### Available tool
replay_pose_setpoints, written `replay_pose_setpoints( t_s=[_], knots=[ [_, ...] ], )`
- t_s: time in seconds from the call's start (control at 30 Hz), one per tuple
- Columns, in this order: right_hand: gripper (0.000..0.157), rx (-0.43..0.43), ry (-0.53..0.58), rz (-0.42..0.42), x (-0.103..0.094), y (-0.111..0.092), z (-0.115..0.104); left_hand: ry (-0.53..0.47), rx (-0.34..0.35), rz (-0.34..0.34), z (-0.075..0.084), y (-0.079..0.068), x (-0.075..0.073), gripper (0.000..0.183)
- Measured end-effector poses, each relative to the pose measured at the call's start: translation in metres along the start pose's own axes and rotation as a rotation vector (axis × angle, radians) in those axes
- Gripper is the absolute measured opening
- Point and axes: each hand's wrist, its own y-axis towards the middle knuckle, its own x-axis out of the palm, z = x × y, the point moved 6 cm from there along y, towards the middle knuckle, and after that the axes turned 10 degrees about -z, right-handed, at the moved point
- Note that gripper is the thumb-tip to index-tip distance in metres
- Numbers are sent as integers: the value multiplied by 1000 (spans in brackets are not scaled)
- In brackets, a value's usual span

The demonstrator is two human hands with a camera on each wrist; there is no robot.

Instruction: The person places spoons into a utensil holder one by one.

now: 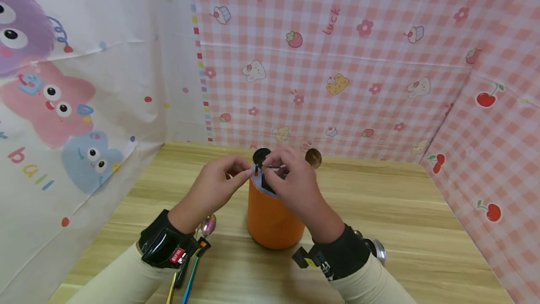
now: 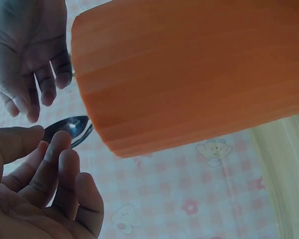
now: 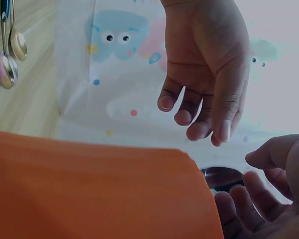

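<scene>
An orange cylindrical holder [image 1: 275, 222] stands upright on the table, its top pale blue-grey with a dark opening. The black bowl of a spoon [image 1: 261, 155] rises above its far rim, with a brownish-gold spoon [image 1: 313, 157] at the right. My left hand [image 1: 217, 184] hovers by the left side of the rim, thumb near the index finger and nothing visible between them. Over the top is my right hand [image 1: 293, 175], fingers loosely bent. In the right wrist view its thumb stands apart from the fingers, near the black spoon [image 3: 223, 177].
Several spoons, one with a pink-purple bowl [image 1: 208, 224], lie on the wooden table [image 1: 379, 201] by my left forearm. Beside my right wrist are more spoons, including a silver one [image 1: 380, 251]. Printed cloth [image 1: 337, 60] hangs around the back and sides.
</scene>
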Motion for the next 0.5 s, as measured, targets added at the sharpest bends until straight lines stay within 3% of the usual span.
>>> replay_pose_setpoints(
  t_s=[0.17, 0.5],
  knots=[
    [8, 21, 25, -45, 12, -3, -1, 13, -6, 2, -1, -12, -4, 8],
    [9, -56, 65, -147, 42, -9, -15, 55, -86, -4, -11, -44, -10, 15]
  ],
)
